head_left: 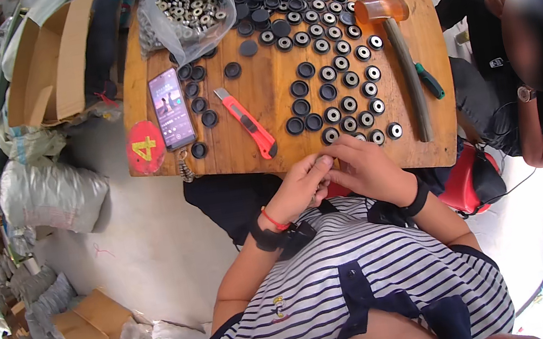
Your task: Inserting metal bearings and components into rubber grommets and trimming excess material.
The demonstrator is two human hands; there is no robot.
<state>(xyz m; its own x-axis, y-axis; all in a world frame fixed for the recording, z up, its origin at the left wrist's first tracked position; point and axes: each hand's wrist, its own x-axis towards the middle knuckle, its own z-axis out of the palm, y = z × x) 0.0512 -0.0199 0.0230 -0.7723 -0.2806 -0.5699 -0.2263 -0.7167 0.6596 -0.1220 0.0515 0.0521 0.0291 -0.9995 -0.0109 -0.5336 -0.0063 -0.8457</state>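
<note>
At the table's near edge my left hand [301, 185] and my right hand [368, 170] meet, their fingertips pinched together. Whatever lies between them is hidden by the fingers. Just beyond are rows of round black caps with metal washers [350, 123] seated in them. To their left sit several black caps [301, 106] with no washer showing. A red utility knife [248, 125] lies left of the caps. On the right rests a mallet with an orange head [382, 9] and a long dark handle [409, 80].
Metal washers [191, 5] fill an open plastic bag at the back left, near a phone [172, 109]. A green-handled tool [429, 81] lies by the wooden table's [241, 160] right edge. Another person [517, 59] sits at the right. Sacks [51, 193] and cardboard boxes [95, 332] stand at the left.
</note>
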